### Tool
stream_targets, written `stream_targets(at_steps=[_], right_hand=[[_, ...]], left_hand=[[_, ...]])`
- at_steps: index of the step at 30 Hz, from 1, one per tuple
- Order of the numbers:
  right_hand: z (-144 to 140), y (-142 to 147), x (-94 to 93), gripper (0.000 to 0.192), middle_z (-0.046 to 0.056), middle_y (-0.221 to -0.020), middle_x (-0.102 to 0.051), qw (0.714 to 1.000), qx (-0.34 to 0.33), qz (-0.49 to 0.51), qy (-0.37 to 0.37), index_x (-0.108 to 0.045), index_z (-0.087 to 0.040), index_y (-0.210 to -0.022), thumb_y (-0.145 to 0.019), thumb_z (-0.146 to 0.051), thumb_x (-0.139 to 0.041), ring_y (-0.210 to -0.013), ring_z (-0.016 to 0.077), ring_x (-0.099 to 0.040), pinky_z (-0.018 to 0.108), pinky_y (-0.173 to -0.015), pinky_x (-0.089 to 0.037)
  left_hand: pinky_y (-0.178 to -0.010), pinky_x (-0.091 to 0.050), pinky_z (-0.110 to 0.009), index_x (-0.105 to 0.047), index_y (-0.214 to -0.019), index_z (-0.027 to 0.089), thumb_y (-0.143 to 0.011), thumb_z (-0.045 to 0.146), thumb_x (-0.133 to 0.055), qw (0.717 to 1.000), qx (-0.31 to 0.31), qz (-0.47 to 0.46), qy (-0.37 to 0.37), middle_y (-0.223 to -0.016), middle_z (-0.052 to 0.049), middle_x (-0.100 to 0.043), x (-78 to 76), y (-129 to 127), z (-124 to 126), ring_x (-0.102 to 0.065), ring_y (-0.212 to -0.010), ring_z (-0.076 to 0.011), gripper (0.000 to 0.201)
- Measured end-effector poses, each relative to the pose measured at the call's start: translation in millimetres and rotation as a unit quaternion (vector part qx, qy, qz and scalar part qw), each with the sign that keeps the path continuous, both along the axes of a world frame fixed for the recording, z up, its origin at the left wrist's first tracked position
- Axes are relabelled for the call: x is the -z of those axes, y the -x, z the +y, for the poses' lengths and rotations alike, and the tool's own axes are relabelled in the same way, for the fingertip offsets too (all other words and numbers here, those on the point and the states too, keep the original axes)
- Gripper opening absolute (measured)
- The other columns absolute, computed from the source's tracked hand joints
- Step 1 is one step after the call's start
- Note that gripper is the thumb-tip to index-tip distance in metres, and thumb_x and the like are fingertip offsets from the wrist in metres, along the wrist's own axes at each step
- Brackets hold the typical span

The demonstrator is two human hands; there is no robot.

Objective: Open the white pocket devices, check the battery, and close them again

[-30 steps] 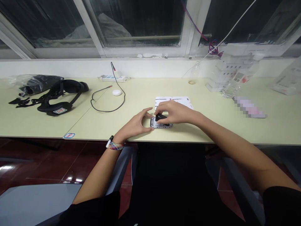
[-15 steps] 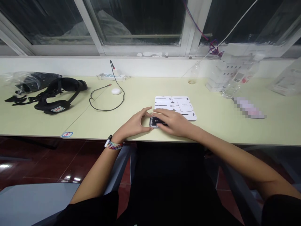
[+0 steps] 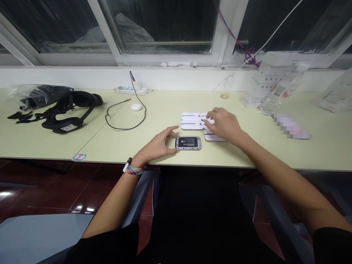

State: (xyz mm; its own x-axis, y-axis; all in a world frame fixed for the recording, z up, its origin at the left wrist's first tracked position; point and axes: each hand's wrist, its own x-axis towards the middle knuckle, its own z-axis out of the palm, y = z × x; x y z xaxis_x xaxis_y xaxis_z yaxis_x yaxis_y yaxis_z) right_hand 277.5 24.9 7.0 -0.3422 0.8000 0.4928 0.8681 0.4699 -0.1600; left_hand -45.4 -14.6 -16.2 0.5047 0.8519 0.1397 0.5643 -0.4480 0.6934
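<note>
A small grey device (image 3: 200,143), its dark battery marked "3000mAh" facing up, lies near the table's front edge. My left hand (image 3: 156,146) wraps round its left end, thumb at the near corner and fingers at the far one. Behind the device is a group of white rounded-square pieces (image 3: 191,125) with black lines and "W" marks. Over the right part of this group is my right hand (image 3: 224,124), fingers bent, with thumb and forefinger apart. It covers the spot where a smaller white square cover lay, so contact there is hidden.
A black cable (image 3: 125,129), a white oval item (image 3: 136,107) and a power strip (image 3: 129,90) are at the back left, beside a black headset (image 3: 63,124). White boxes (image 3: 254,90), a clear bottle (image 3: 271,102) and a blurred pink item (image 3: 291,126) stand or lie to the right.
My right hand has left the device and moved right and back over the white pieces, uncovering the battery. My left hand has stayed at the device's left end.
</note>
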Motion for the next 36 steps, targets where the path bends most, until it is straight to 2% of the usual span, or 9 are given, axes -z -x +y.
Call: stream_targets(at_steps=[3,7,14,18,21,24,29,32,36], right_hand=[[26,-25,0.9,0.051,0.02,-0.111,-0.074,0.992,0.119,0.015,0.04,-0.077,-0.02,-0.121,-0.096,-0.064,-0.071,-0.101,0.0404,-0.068,0.055,-0.082,-0.058],[39,-36,13.0,0.062,0.019,-0.104,-0.074,0.977,0.157,0.024,0.14,-0.073,-0.02,-0.125,-0.088,-0.07,-0.076,-0.091,0.039,-0.07,0.055,-0.078,-0.058],[41,-39,15.1,0.067,0.008,-0.092,-0.069,0.964,0.071,0.175,0.188,-0.065,-0.022,-0.139,-0.079,-0.044,-0.086,-0.083,0.032,-0.069,0.046,-0.067,-0.058],[24,-19,4.3,0.038,0.006,-0.093,-0.07,0.959,0.003,0.239,0.149,-0.072,-0.024,-0.124,-0.087,-0.031,-0.075,-0.085,0.0292,-0.067,0.046,-0.076,-0.057],[-2,9,1.4,0.013,0.006,-0.091,-0.069,0.971,-0.122,0.193,0.065,-0.075,-0.024,-0.102,-0.094,-0.025,-0.065,-0.082,0.0248,-0.063,0.041,-0.076,-0.053],[-27,35,3.7,0.024,0.009,-0.106,-0.069,0.964,-0.24,0.102,0.051,-0.076,-0.022,-0.115,-0.098,-0.015,-0.059,-0.085,0.0224,-0.064,0.036,-0.074,-0.049],[-43,62,11.3,0.016,0.011,-0.108,-0.068,0.968,-0.234,-0.013,0.086,-0.076,-0.02,-0.114,-0.102,-0.029,-0.069,-0.089,0.0241,-0.062,0.034,-0.071,-0.046],[-43,65,14.0,0.035,0.015,-0.116,-0.069,0.968,-0.233,-0.027,0.088,-0.076,-0.02,-0.122,-0.099,-0.046,-0.077,-0.103,0.0307,-0.064,0.038,-0.077,-0.051],[-43,60,14.0,0.034,0.016,-0.115,-0.07,0.969,-0.233,-0.047,0.072,-0.076,-0.017,-0.122,-0.101,-0.043,-0.073,-0.11,0.0339,-0.063,0.046,-0.091,-0.053]], left_hand=[[-0.127,-0.045,-0.052,-0.045,-0.165,0.031,-0.086,0.037,-0.085,1.0,-0.005,0.002,0.005,-0.143,-0.008,-0.072,0.4,0,0,-0.065,-0.141,-0.0328,0.089],[-0.127,-0.045,-0.051,-0.044,-0.166,0.03,-0.086,0.036,-0.084,1.0,-0.005,0.001,0.006,-0.143,-0.008,-0.071,-0.4,0,-1,-0.066,-0.14,-0.032,0.089],[-0.127,-0.045,-0.053,-0.044,-0.165,0.031,-0.087,0.036,-0.084,1.0,-0.005,0.006,0.008,-0.143,-0.008,-0.072,-2.2,0,-2,-0.066,-0.14,-0.0328,0.089],[-0.127,-0.045,-0.053,-0.043,-0.166,0.032,-0.086,0.035,-0.085,1.0,-0.006,0.003,0.007,-0.143,-0.008,-0.072,-1.2,0,-1,-0.066,-0.139,-0.0328,0.09],[-0.128,-0.045,-0.051,-0.042,-0.167,0.032,-0.086,0.037,-0.085,1.0,-0.003,-0.004,0.009,-0.141,-0.007,-0.072,0.5,0,-1,-0.065,-0.141,-0.0322,0.091],[-0.127,-0.045,-0.049,-0.041,-0.168,0.033,-0.087,0.039,-0.086,1.0,0.005,-0.012,0.012,-0.141,-0.006,-0.072,2.3,2,0,-0.065,-0.141,-0.0311,0.093],[-0.128,-0.043,-0.05,-0.041,-0.167,0.033,-0.088,0.036,-0.083,1.0,0.012,-0.016,0.009,-0.144,-0.006,-0.071,2.3,3,0,-0.062,-0.144,-0.0318,0.09],[-0.127,-0.044,-0.053,-0.042,-0.167,0.032,-0.087,0.034,-0.082,0.999,0.014,-0.024,0.019,-0.143,-0.008,-0.07,1.3,2,0,-0.061,-0.144,-0.0335,0.09],[-0.127,-0.044,-0.053,-0.041,-0.168,0.031,-0.087,0.037,-0.084,0.999,0.016,-0.029,0.019,-0.142,-0.008,-0.07,1.8,1,-1,-0.063,-0.141,-0.0323,0.091]])
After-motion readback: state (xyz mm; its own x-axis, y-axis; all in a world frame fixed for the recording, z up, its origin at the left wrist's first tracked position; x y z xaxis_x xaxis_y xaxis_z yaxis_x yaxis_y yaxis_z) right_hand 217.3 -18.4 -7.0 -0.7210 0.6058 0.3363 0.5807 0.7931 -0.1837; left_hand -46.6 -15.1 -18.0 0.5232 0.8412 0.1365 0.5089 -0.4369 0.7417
